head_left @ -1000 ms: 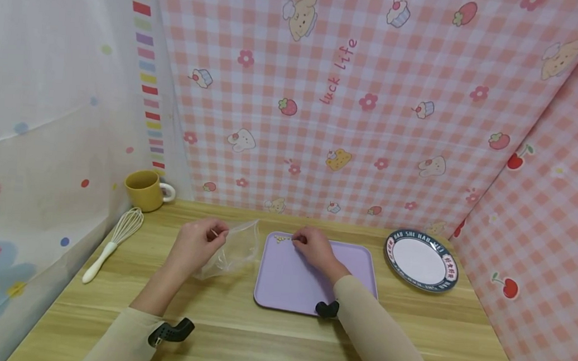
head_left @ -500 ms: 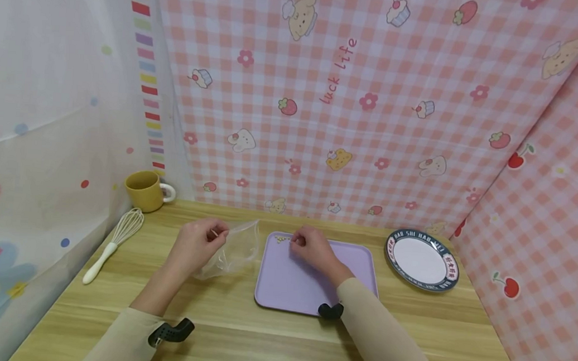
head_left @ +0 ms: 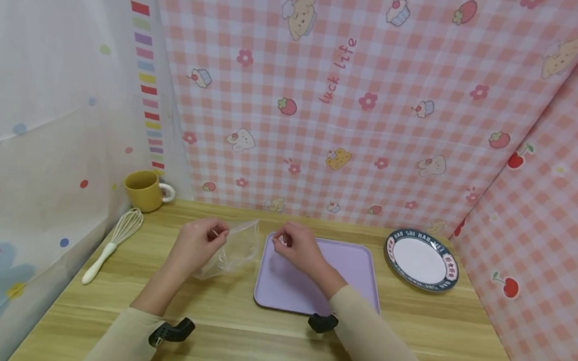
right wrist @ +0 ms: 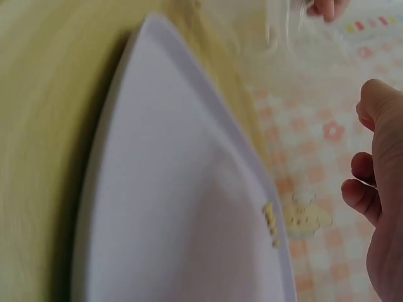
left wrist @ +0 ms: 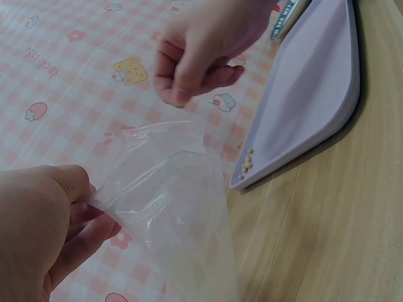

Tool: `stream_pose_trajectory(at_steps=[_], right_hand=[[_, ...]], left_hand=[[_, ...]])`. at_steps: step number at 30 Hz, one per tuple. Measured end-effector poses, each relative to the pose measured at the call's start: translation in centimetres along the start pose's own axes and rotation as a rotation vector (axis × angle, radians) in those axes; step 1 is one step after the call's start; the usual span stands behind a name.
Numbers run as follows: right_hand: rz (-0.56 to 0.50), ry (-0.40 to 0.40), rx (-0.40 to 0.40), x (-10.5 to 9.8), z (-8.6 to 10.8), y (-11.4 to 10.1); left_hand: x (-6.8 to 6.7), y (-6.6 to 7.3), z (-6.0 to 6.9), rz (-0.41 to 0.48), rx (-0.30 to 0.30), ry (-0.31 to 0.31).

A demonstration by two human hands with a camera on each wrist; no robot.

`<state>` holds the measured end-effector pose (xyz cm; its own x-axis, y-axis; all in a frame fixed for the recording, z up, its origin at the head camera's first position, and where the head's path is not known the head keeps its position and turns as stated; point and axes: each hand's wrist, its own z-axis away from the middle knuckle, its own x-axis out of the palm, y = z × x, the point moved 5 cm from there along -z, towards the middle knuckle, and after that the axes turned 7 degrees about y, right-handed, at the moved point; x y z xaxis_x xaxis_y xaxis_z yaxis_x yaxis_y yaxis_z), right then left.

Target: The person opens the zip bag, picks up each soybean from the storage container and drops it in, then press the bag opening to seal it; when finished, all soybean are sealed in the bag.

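Note:
Thumb and fingers of my left hand (head_left: 198, 245) (left wrist: 47, 220) pinch the edge of a clear plastic bag (head_left: 236, 249) (left wrist: 179, 207), which hangs to their right. My right hand (head_left: 298, 248) (left wrist: 211, 47) (right wrist: 387, 170) is raised over the far left corner of a lilac tray (head_left: 292, 284) (left wrist: 302, 94) (right wrist: 157, 157), near the bag's upper edge but apart from it. Its thumb and forefinger press together; a tiny pale piece seems to show at their tips in the left wrist view. Several small yellowish pieces (left wrist: 246, 165) (right wrist: 271, 223) lie in the tray's corner.
A yellow mug (head_left: 144, 191) with a white handle stands at the back left, a white whisk (head_left: 113, 245) in front of it. A dark-rimmed plate (head_left: 421, 261) lies right of the tray. A patterned cloth (head_left: 293, 119) hangs behind the wooden table (head_left: 247, 340).
My right hand has lifted from beside the small pieces and moved left towards the bag. My left hand and the bag have hardly moved.

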<state>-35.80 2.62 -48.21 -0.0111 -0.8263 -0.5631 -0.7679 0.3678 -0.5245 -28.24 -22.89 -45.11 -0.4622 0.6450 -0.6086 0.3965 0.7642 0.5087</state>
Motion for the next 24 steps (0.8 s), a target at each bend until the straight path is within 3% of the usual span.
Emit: stream_pose_trajectory(at_steps=[12, 24], right_hand=[[-0.072, -0.015, -0.010, 2.5, -0.6, -4.0], [-0.077, -0.011, -0.039, 4.1, -1.3, -5.9]], left_hand=[[0.2, -0.2, 0.1, 0.007, 0.003, 0.006], [0.3, -0.3, 0.1, 0.011, 0.015, 0.020]])
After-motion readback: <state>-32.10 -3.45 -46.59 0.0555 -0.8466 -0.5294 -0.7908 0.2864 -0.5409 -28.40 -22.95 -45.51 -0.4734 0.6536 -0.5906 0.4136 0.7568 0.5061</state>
